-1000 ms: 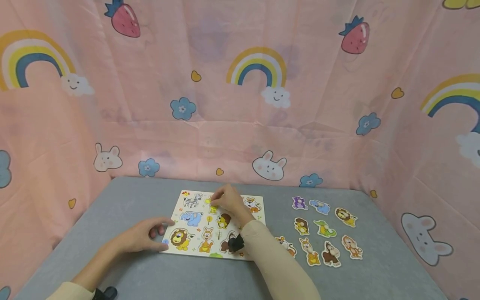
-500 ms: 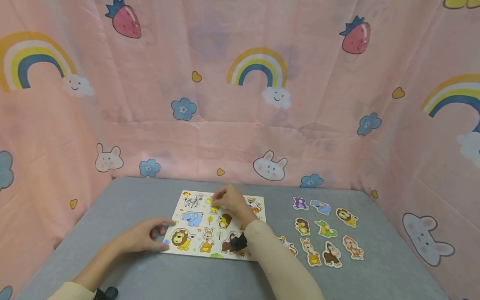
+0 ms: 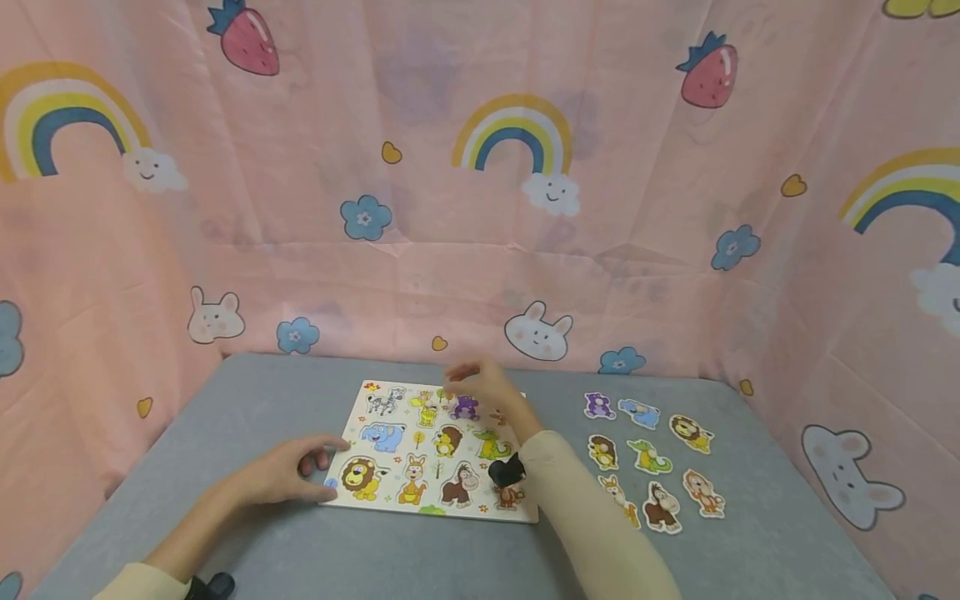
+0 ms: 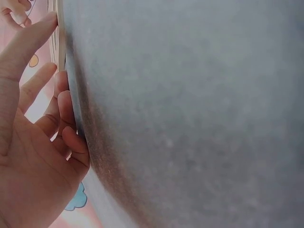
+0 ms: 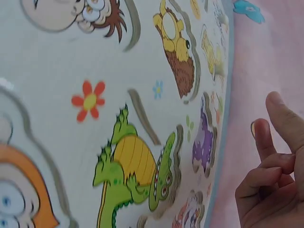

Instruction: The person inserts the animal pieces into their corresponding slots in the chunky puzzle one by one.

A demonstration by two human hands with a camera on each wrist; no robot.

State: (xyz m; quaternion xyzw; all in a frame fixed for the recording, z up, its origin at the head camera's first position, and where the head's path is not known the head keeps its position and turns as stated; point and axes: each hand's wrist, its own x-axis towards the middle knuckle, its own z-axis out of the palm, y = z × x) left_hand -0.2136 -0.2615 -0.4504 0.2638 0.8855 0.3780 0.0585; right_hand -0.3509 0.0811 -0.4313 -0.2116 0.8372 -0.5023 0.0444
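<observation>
- The puzzle board (image 3: 468, 457) is lying flat on the grey table (image 3: 262, 550), in front of the person.
- In its far row, a giraffe figure (image 3: 426, 412) is showing beside a zebra figure (image 3: 386, 402); whether these two are pieces sitting in their slots is hard to tell.
- The right hand (image 3: 487, 390) is hovering over the board's far edge, near the purple figure (image 3: 465, 408). It is looking released: in its wrist view the thumb and index finger are standing apart, and the hand is staying clear of the board.
- The left hand (image 3: 292, 471) is resting at the board's left edge without clenching; its thumb and index finger are touching the edge well apart from each other, while the other fingers are bending loosely.
- Nearer the person, the crocodile recess (image 5: 128, 175) and hedgehog recess (image 5: 178, 61) are showing printed animals inside grooved outlines.
- A black wrist device (image 3: 506, 471) is partly covering the monkey figure (image 3: 509, 498).
- Right of the board, loose pieces are lying on the table: a purple piece (image 3: 599, 407), elephant piece (image 3: 640, 414), lion piece (image 3: 691, 434), hedgehog piece (image 3: 603, 452), crocodile piece (image 3: 649, 457), gorilla piece (image 3: 662, 508) and monkey piece (image 3: 703, 494).
- The right sleeve (image 3: 592, 517) is partly hiding a kangaroo piece (image 3: 618, 500).
- Behind the table, a pink cloth (image 3: 420, 283) is hanging, showing rainbows, strawberries, flowers and rabbits.
</observation>
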